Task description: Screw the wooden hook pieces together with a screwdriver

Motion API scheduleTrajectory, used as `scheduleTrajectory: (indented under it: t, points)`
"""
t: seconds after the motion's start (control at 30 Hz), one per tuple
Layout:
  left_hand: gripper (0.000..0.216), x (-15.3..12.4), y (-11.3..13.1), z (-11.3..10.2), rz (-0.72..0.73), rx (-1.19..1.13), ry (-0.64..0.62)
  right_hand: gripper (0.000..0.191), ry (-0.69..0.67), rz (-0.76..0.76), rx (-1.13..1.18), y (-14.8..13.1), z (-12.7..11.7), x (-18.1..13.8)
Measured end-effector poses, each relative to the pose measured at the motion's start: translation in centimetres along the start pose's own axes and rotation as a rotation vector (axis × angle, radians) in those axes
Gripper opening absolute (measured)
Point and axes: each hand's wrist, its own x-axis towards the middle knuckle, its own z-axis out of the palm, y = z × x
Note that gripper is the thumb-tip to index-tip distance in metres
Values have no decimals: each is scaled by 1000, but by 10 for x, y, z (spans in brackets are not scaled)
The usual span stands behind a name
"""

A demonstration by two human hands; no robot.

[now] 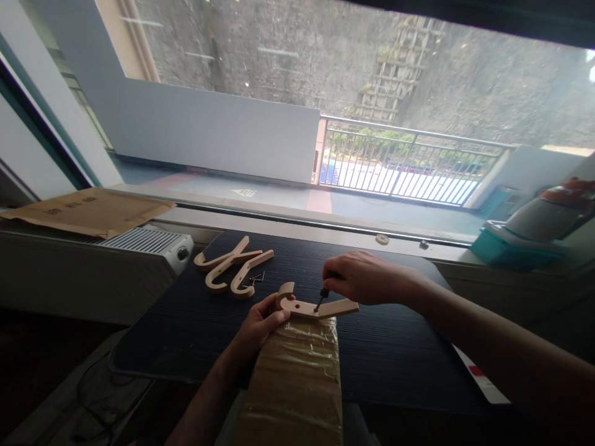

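Observation:
A pale wooden hook point(334, 308) lies across the far end of a long box wrapped in clear tape point(295, 384). My left hand point(264, 319) grips the hook's curled end between thumb and fingers. In my right hand point(349, 277) is a dark-handled screwdriver point(320, 300), tilted, its tip at a hole in the hook's middle; a screw there is too small to make out. Another hole shows nearer the curl. Several more wooden hooks point(251, 272) lie on the dark table to the left, with some screws point(257, 279) beside them.
The dark table point(181, 337) stands against a window sill. On the sill are a roll of tape point(382, 239), a small metallic item point(424, 244) and a teal container point(506, 246). A brown envelope point(93, 207) rests on the radiator point(153, 244) at left.

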Motion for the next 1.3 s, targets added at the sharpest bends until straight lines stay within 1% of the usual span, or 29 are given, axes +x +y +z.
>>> scheduleTrajectory:
  t: [0.13,0.2,0.27,0.37,0.43,0.53,0.63,0.83,1.0,1.07,1.17,1.2,1.3]
  points:
    - [40,0,2,-2,-28,-13,-49,34,2,72,-90,-7,2,3]
    - [41,0,2,-3,-36,-14,-58,35,-9,84,-134,-10,0,3]
    - [42,-1,2,-2,-26,-12,-41,32,-13,46,-152,-11,-5,0]
    - [42,-1,1,-1,-17,-7,-26,23,-27,-70,-128,-13,-16,-6]
    - [41,-2,1,0,-19,-5,-29,23,-65,-116,-102,-15,-22,-8]
    - [39,-2,2,0,-19,-1,-22,25,-107,-118,-79,-14,-24,-9]
    - [40,-1,2,0,-24,-3,-9,25,-73,-112,-55,-6,-17,-6]
    - [43,-1,2,0,-58,-18,1,25,-23,-42,-3,9,-1,4]
    - [43,-2,3,1,-37,8,-9,39,-12,93,-86,2,1,10]
    - [50,-1,3,2,8,11,-25,40,-16,115,-120,-3,-1,10]
    - [62,-2,4,1,73,-17,-50,36,-22,59,-138,-7,-6,7]
    - [61,-3,4,0,64,-8,-52,32,-20,12,-133,-8,-8,5]
    - [48,-8,2,-5,-36,70,-73,22,-57,-131,-91,-12,-16,0]
